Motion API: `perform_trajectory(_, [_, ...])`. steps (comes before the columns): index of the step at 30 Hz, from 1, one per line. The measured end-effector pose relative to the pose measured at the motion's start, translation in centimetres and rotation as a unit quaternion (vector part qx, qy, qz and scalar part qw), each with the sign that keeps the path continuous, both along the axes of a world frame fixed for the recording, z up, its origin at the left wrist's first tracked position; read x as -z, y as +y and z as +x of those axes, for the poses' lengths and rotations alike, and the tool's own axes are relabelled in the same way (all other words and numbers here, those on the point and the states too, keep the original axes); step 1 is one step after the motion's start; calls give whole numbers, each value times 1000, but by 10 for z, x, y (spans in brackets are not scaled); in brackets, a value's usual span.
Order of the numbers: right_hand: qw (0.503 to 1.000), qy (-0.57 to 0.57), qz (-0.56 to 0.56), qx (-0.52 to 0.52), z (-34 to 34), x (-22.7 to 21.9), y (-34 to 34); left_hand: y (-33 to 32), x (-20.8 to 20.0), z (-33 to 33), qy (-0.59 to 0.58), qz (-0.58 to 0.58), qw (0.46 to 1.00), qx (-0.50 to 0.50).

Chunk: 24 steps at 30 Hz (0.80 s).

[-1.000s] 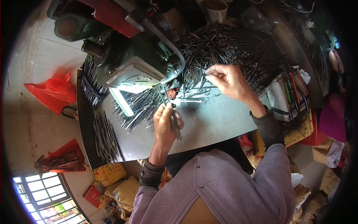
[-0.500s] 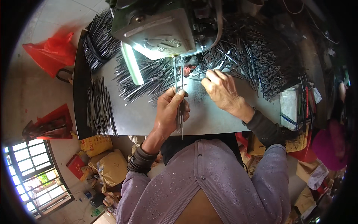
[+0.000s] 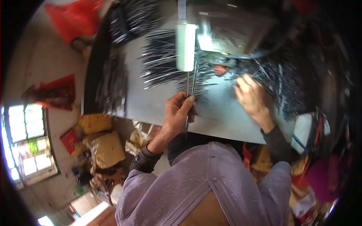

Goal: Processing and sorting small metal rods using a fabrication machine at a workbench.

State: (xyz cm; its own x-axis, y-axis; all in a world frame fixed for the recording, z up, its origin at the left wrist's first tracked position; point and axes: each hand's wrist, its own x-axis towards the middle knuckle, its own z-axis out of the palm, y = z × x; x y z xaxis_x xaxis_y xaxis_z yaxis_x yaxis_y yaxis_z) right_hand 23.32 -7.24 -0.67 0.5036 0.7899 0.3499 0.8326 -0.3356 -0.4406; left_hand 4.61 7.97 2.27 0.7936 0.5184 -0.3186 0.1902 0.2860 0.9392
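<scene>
My left hand point(image 3: 180, 111) is closed around a few thin metal strips point(image 3: 194, 81), thumb on top, over the near part of the metal table. The strips stand out past the fingers toward the machine point(image 3: 237, 32), and their lower ends hang below the hand. My right hand point(image 3: 253, 98) is curled, its fingertips drawn together, beside the heap of dark strips point(image 3: 281, 81) on the right. Motion smears it a little, and anything between its fingertips cannot be made out. Under the machine lies a small reddish thing point(image 3: 220, 70).
A bright lamp point(image 3: 186, 48) hangs over a spread pile of dark strips point(image 3: 160, 60). More bundles lie along the table's left side. A pale block point(image 3: 302, 128) stands at the right edge. Yellow sacks point(image 3: 107, 150) and red bags are on the left, beyond the table.
The view has swung, so table and machine sit further right in it. My left hand still holds the strips, now pointing beside the lamp. My right hand stays curled near the right heap.
</scene>
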Motion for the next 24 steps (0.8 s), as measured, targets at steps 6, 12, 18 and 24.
perform_trajectory(6, [999,-2,48,-2,-1,-4,0,108,-4,-58,30,189,968,-163])
perform_trajectory(12, [993,71,98,9,8,-6,-10,167,9,-100,334,684,638,-116])
perform_trajectory(18, [848,402,338,78,35,-19,-35,109,-2,-58,150,643,748,-63])
perform_trajectory(24, [742,537,401,18,41,-27,-45,57,-13,-22,69,600,796,-24])
